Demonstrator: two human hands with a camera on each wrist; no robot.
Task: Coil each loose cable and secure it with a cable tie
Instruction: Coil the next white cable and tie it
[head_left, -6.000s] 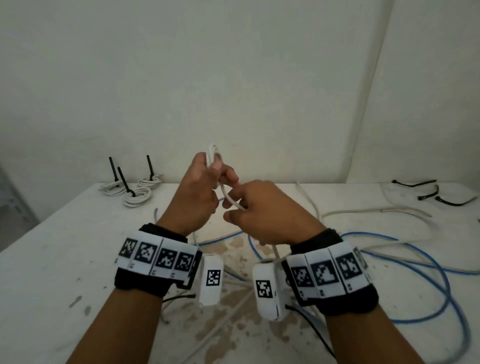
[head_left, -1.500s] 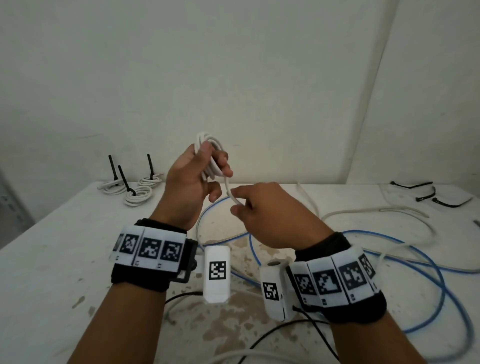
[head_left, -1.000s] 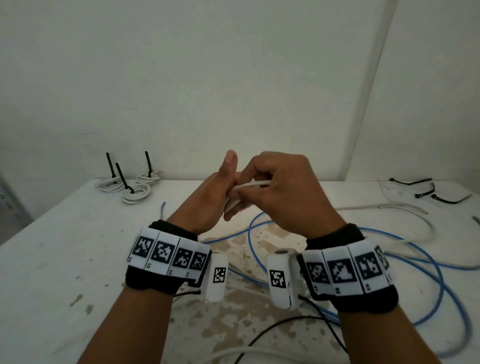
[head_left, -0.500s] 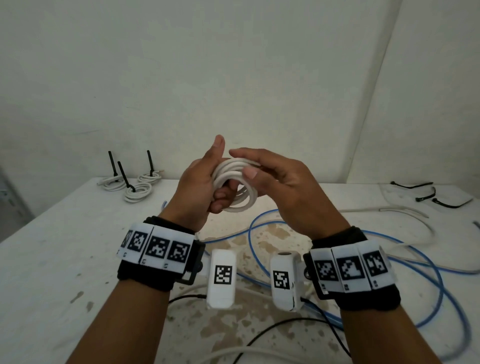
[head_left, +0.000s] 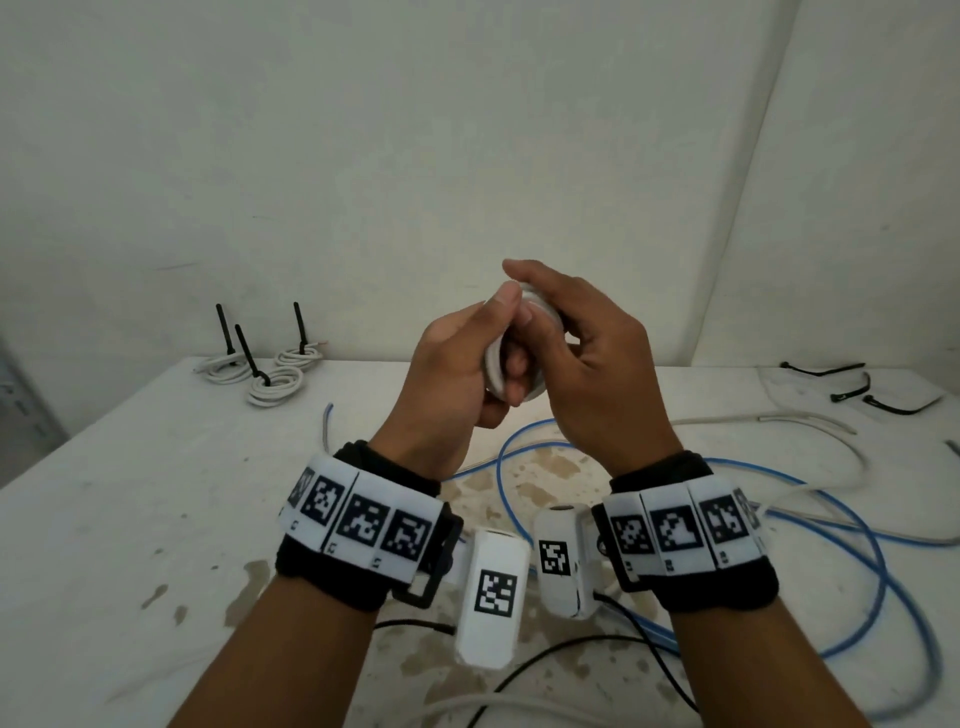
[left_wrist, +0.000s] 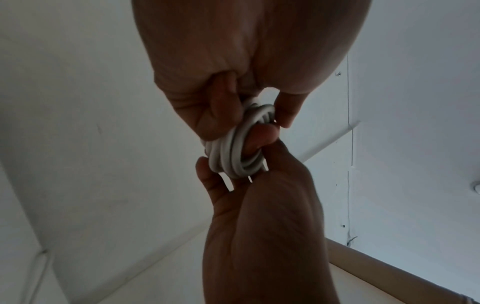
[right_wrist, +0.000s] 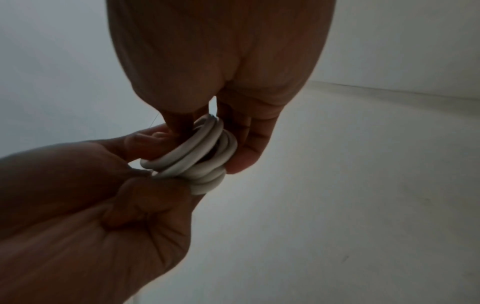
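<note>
Both hands are raised above the worktop (head_left: 130, 493), close together, and between them is a small coil of white cable (head_left: 540, 306). The left hand (head_left: 457, 379) holds the coil with its thumb on the near side and its fingers curled behind, so this grip is pinching the coil. The right hand (head_left: 587, 364) comes from the other side; its fingers curl over the top edge of the coil and its thumb presses on the loops, so this grip also pinches the coil. In the left wrist view the white cable coil (left_wrist: 239, 150) shows several loops lying tightly together, with fingertips (left_wrist: 262, 137) pushed into its middle. In the right wrist view the same coil (right_wrist: 202, 154) is squeezed between the two hands. I cannot see any tie around it.

On the far left corner of the worktop lie three finished white coils (head_left: 272, 387), each with a black cable tie (head_left: 244, 348) standing upright from it. On the far right lie loose black cable ties (head_left: 852, 400), well apart from the hands. A long blue cable (head_left: 857, 535) makes wide loops on the worktop under and to the right of the wrists, and a loose pale cable (head_left: 810, 421) runs across behind it. A thin black wire (head_left: 561, 649) goes from the wrist cameras toward the near edge.
</note>
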